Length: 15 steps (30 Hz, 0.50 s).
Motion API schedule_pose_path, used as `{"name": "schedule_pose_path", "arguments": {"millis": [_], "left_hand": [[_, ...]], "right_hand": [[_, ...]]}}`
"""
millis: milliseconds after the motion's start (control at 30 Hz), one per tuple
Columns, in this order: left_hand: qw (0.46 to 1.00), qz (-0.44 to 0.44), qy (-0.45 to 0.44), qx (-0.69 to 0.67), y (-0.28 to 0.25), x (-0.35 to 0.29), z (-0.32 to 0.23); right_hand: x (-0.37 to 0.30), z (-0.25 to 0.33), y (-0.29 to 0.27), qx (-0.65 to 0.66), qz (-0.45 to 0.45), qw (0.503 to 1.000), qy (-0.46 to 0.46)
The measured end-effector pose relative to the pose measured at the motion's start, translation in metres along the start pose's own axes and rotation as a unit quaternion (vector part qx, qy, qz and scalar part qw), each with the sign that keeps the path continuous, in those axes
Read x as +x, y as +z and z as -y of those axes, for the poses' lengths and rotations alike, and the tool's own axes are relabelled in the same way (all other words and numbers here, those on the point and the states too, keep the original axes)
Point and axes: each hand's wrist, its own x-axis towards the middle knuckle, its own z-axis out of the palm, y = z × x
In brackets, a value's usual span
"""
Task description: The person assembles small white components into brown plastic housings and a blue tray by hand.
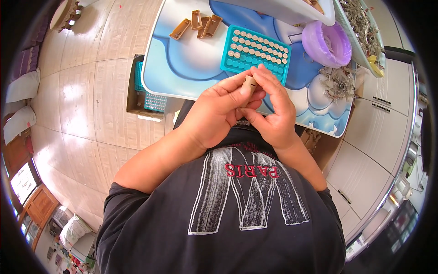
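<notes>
Both my hands meet in front of my chest, over the near edge of the table. A small tan cylinder (pixel 248 85) with dark slots in its side stands between them. My left hand (pixel 218 106) pinches it between thumb and fingers. From the other side my right hand (pixel 275 106) closes round it, fingertips at its upper end and thumb near its lower end; part of the grip is hidden. Just beyond the hands lies a teal tray (pixel 224 63) with rows of small round beige-topped pieces (pixel 256 44). Its nearer rows have several teal spots without beige tops.
Several brown open-topped little boxes (pixel 180 28) lie far left on the blue-and-white table (pixel 182 68). A purple bowl (pixel 315 45), white bin (pixel 292 11) and tangled metallic bits (pixel 336 84) are at the right. A carton (pixel 133 102) with teal trays stands on the floor, left.
</notes>
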Motion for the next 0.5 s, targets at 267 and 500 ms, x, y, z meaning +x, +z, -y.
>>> {"name": "schedule_pose_path", "arguments": {"millis": [267, 500], "left_hand": [[0.914, 0.004, 0.148, 0.379, 0.002, -0.008, 0.004], [0.881, -0.036, 0.193, 0.431, 0.006, -0.007, 0.002]], "right_hand": [[0.009, 0.010, -0.016, 0.088, -0.032, 0.993, 0.078], [0.004, 0.003, -0.015, 0.181, -0.051, 0.978, 0.087]]}}
